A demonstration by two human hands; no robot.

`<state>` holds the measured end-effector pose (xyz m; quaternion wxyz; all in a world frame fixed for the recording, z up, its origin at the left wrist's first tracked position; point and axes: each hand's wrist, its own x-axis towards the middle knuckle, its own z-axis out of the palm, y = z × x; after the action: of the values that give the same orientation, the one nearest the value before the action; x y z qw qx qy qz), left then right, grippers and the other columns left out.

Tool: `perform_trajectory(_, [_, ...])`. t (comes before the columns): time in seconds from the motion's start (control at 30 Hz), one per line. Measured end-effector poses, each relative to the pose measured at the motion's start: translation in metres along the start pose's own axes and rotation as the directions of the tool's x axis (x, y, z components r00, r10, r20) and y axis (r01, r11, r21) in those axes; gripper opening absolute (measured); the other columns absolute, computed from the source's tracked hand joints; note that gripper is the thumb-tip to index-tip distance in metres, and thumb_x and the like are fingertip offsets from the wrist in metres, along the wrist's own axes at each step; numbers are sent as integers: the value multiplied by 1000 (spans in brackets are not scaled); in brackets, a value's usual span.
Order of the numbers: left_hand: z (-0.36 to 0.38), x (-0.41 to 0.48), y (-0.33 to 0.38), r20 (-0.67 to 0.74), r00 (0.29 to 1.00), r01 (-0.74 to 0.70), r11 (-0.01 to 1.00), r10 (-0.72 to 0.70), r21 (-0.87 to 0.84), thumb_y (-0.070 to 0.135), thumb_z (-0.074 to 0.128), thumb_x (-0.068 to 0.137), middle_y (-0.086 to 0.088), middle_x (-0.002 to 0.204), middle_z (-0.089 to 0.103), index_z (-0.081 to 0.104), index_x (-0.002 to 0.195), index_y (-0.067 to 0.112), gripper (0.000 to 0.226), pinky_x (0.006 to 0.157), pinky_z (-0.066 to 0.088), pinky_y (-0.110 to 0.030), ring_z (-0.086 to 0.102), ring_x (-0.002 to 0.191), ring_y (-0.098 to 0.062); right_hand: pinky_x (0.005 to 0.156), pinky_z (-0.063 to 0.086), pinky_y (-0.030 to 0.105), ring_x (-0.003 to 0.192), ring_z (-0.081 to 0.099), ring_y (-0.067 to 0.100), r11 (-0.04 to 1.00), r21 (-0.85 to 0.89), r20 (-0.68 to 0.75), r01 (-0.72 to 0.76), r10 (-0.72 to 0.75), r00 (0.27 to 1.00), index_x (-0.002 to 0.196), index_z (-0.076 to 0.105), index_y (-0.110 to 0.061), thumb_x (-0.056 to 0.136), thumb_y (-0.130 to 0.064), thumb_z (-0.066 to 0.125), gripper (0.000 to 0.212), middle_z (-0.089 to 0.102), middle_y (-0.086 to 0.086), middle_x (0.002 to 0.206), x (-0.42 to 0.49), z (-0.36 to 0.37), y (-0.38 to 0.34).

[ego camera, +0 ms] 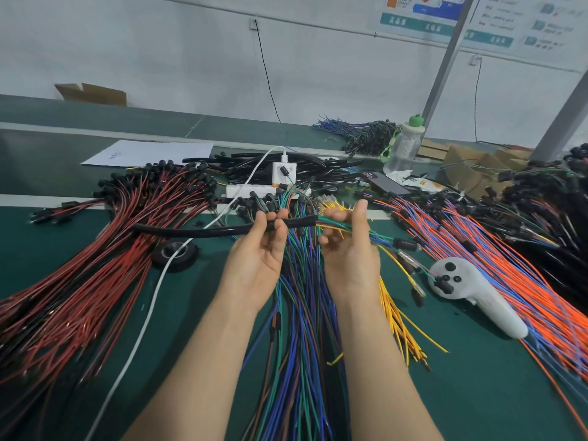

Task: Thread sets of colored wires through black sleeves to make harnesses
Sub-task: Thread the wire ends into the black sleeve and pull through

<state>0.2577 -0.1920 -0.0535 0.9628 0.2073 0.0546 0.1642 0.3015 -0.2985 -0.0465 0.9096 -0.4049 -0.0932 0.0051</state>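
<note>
Black sleeve (pixel 203 231) is up over mid-table, lying crosswise. Your left hand (pixel 261 249) pinches its right end, thumb and fingers curled round it. The wire set (pixel 331 222), green, blue and yellow, meets the sleeve's right mouth. Your right hand (pixel 350 249) grips the set, fingers curled. A blue-green wire pile (pixel 299 329) lies under both hands. Red wire pile (pixel 95 265) left, orange-blue wires (pixel 509 265) right, white controller (pixel 477 291) beside them, all on the green table (pixel 477 377).

Black sleeve (pixel 222 231); green table (pixel 477 377).

Sleeve (pixel 206 231) left of wires (pixel 343 226), both above table (pixel 197 313); controller (pixel 477 294) right
</note>
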Motion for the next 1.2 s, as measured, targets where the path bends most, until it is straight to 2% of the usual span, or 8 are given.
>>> perform_trajectory(0.13, [2, -1, -1, -1, 1000, -23, 999, 23, 25, 13, 49, 95, -11, 78, 71, 58, 79, 1, 22, 59, 53, -12, 64, 61, -7, 70, 48, 25, 66, 62, 14, 992, -91, -92, 93, -102, 991, 51, 59, -18, 99, -38, 44, 54, 64, 1, 62, 0, 2, 3])
perform_trajectory(0.33, [8, -6, -7, 32, 994, -109, 978, 105, 179, 15, 45, 98, -7, 76, 72, 57, 79, 5, 24, 58, 53, -12, 62, 57, -3, 52, 44, 18, 52, 52, 14, 985, -162, -147, 60, -84, 986, 64, 56, -11, 100, -40, 42, 49, 61, -3, 63, -5, 4, 10])
perform_trajectory(0.53, [11, -9, -22, 60, 991, -132, 951, 120, 278, 15, 41, 100, -5, 70, 71, 55, 80, 5, 27, 56, 52, -12, 63, 56, -3, 63, 37, 28, 71, 50, 20, 956, -273, -87, -111, 91, 992, 78, 70, -15, 101, -46, 35, 52, 67, 4, 77, -5, 5, 20])
perform_trajectory(0.67, [9, -6, -11, 80, 981, -189, 944, 174, 271, 15, 41, 100, -5, 74, 71, 57, 81, 4, 27, 58, 52, -13, 63, 59, -4, 42, 26, 16, 45, 31, 6, 961, 157, -88, -226, 242, 966, 94, 66, -18, 95, -47, 49, 34, 52, -4, 73, -1, 2, 9])
perform_trajectory(0.8, [9, -6, -11, 93, 978, -207, 930, 187, 302, 16, 42, 99, -5, 76, 72, 57, 80, 5, 26, 59, 52, -13, 62, 59, -4, 34, 26, 14, 35, 28, 5, 899, 400, -127, -177, 245, 961, 73, 53, -10, 99, -35, 49, 36, 52, 1, 69, 1, -2, 4])
perform_trajectory(0.97, [10, -7, -30, 135, 970, -238, 882, 200, 408, 18, 38, 101, -3, 74, 72, 59, 79, 5, 33, 59, 52, -14, 64, 61, -4, 59, 47, 17, 63, 59, 10, 986, 9, -138, -167, 167, 976, 90, 74, -8, 103, -40, 33, 54, 73, 7, 93, 0, 5, 18])
perform_trajectory(1.07, [9, -7, -39, 141, 975, -220, 860, 174, 460, 20, 39, 100, -3, 72, 71, 59, 80, 4, 32, 59, 53, -15, 65, 62, -6, 79, 50, 24, 87, 66, 17, 973, -90, -108, -210, 201, 974, 97, 73, -7, 103, -41, 29, 56, 72, 11, 103, -2, 3, 23])
perform_trajectory(1.2, [9, -6, -34, 104, 982, -188, 891, 159, 414, 18, 40, 100, -2, 67, 70, 57, 80, 4, 30, 56, 52, -15, 64, 58, -6, 88, 51, 27, 90, 66, 19, 953, -108, -42, -282, 279, 959, 95, 73, -7, 102, -47, 27, 61, 72, 12, 102, -6, 10, 22])
